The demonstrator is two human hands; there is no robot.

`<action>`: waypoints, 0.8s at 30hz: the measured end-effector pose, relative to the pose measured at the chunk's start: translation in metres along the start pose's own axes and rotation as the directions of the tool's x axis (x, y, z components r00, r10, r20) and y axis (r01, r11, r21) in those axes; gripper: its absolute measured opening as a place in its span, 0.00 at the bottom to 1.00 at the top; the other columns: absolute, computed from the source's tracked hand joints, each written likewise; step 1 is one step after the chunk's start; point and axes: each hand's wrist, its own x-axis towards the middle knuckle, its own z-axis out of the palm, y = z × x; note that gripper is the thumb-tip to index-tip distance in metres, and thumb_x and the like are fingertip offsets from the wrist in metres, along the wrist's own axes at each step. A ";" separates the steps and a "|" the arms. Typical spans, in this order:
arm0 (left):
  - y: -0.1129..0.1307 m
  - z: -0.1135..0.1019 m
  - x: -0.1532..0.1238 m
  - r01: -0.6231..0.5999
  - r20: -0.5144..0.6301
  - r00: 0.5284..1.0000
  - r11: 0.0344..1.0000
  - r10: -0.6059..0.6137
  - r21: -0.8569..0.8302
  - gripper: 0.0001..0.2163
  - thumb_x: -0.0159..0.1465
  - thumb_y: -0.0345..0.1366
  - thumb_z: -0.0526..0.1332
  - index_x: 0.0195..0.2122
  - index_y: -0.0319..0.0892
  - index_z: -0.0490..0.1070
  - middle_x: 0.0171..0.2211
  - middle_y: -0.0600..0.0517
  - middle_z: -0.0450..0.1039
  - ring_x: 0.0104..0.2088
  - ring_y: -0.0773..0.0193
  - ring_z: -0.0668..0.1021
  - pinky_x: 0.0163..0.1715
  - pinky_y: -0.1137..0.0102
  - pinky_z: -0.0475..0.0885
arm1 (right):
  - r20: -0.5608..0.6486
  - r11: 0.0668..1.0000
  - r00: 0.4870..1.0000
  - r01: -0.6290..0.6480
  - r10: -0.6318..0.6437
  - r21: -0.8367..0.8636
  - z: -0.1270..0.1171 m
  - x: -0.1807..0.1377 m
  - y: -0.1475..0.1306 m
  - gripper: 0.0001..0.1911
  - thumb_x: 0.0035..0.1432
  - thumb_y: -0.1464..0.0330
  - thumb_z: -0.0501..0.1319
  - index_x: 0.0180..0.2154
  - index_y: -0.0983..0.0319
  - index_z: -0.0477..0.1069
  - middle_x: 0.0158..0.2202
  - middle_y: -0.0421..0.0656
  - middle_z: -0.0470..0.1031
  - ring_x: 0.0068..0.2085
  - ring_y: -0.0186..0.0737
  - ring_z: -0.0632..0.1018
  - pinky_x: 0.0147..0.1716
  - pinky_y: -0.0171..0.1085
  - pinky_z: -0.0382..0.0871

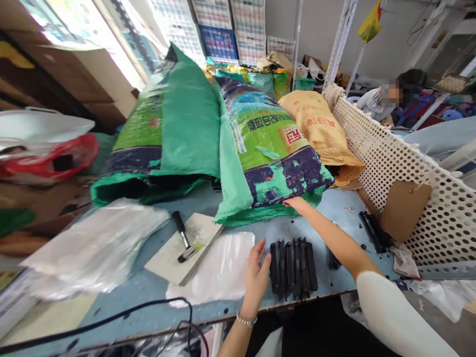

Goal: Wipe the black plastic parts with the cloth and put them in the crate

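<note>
My left hand (256,272) hovers by the left side of a row of slim black plastic parts (293,267). Its fingers and thumb are apart and hold nothing. My right hand (296,202) reaches into the mouth of a green printed woven sack (275,144), so its fingers are hidden. Below my left hand's fingers lies a white plastic sheet (226,267). Left of it, a black-handled hammer (181,230) rests with its head on a pale board (159,263) strewn with small crumbs.
Another green sack (189,114) stands open at left, a yellow sack (316,121) at right. Clear plastic bags (100,248) cover the left side. A perforated white basket (401,168) borders the right. A black cable (122,316) crosses the front. A person (379,101) sits beyond.
</note>
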 end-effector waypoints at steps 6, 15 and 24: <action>0.066 0.019 0.010 0.166 0.193 0.977 0.890 -0.090 -0.425 0.28 0.63 0.55 0.65 0.60 0.45 0.69 0.61 0.41 0.73 0.62 0.48 0.74 0.62 0.54 0.70 | 0.180 0.675 0.975 -0.221 0.132 0.704 0.023 -0.128 0.002 0.20 0.56 0.57 0.72 0.48 0.54 0.71 0.39 0.39 0.74 0.37 0.37 0.77 0.37 0.38 0.76; 0.114 0.029 -0.016 0.324 0.310 0.936 0.749 -0.166 -0.578 0.26 0.53 0.45 0.75 0.50 0.40 0.73 0.35 0.52 0.78 0.32 0.64 0.79 0.35 0.69 0.75 | 0.186 0.954 0.981 -0.011 -0.047 0.299 -0.011 -0.182 -0.020 0.14 0.69 0.54 0.58 0.46 0.57 0.70 0.45 0.44 0.76 0.45 0.42 0.77 0.48 0.45 0.73; 0.123 0.022 -0.038 0.347 0.358 0.905 0.885 -0.229 -0.311 0.23 0.55 0.51 0.72 0.40 0.41 0.67 0.22 0.58 0.69 0.20 0.70 0.70 0.22 0.74 0.65 | 0.226 0.723 0.813 0.580 -0.536 -0.375 -0.040 -0.119 -0.055 0.16 0.74 0.60 0.49 0.39 0.61 0.71 0.37 0.48 0.74 0.40 0.46 0.73 0.40 0.43 0.68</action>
